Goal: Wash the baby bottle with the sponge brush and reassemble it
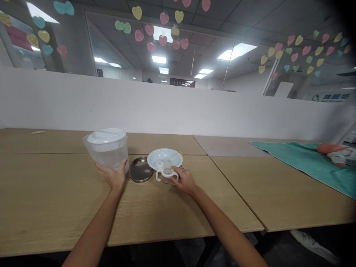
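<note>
My left hand (112, 176) is wrapped round the lower side of a translucent plastic pitcher (107, 155) with a white lid, which holds clear liquid. The thumb lies along its right side. Farther right, my right hand (184, 180) grips the right handle of a clear baby bottle (166, 181) with a white two-handled collar. Just behind the bottle is a white bowl (160, 154) with small white and clear parts in or in front of it; I cannot tell which. A round metal tray (141, 170) lies between the pitcher and the bottle.
The wooden tabletop (155, 218) has seams between its panels. A white partition (167, 111) runs along the back. On the right lie a green cloth (303, 157) and a soft orange-and-white item (333, 150). A thin pale piece (38, 132) rests at the far left.
</note>
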### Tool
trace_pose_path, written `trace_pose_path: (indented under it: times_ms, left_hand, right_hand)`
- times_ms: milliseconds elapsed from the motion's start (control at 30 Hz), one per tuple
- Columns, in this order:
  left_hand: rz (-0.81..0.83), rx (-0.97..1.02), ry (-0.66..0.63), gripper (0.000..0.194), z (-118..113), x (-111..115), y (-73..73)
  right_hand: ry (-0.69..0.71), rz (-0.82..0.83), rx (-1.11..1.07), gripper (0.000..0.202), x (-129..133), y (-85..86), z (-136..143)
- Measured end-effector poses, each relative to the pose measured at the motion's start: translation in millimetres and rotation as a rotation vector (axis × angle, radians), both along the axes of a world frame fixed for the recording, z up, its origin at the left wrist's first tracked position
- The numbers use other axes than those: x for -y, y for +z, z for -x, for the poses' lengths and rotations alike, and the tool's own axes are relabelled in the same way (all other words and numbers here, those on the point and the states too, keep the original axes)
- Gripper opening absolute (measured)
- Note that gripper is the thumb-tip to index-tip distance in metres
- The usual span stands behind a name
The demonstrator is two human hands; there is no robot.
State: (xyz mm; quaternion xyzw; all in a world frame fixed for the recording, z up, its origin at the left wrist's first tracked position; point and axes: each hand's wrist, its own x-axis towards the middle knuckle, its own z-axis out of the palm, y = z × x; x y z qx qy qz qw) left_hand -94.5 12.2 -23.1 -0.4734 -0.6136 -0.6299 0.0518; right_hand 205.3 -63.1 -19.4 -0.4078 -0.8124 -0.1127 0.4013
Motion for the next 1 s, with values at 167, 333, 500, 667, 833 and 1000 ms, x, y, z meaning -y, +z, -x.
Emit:
trace_pose_path:
  times_ms: [167,333,500,667,833,1000]
  left_hand:
    - [-0.027,0.064,0.072,0.113,-4,2,3.4]
    - [-0.024,0.071,0.082,0.114,-5,4,5.7]
    - [-0.018,0.052,0.08,0.113,-5,6,6.8]
    - [0.035,0.044,0.112,0.111,-8,8,9.3]
    - [0.097,0.039,0.131,0.11,-9,9,10.4]
    - [0.091,0.012,0.162,0.116,-10,14,14.8]
  right_hand:
    - [0.014,0.019,-0.01,0.037,0,-0.5,0]
    - [0.011,0.011,-0.01,0.037,0,-0.1,0]
    - [0.015,0.014,-0.022,0.037,2,1.7,1]
    - [0.01,0.035,-0.024,0.038,3,2.1,1]
    - [-0.003,0.052,-0.018,0.038,2,2.1,1]
    - [0.029,0.048,-0.02,0.04,4,2.6,0]
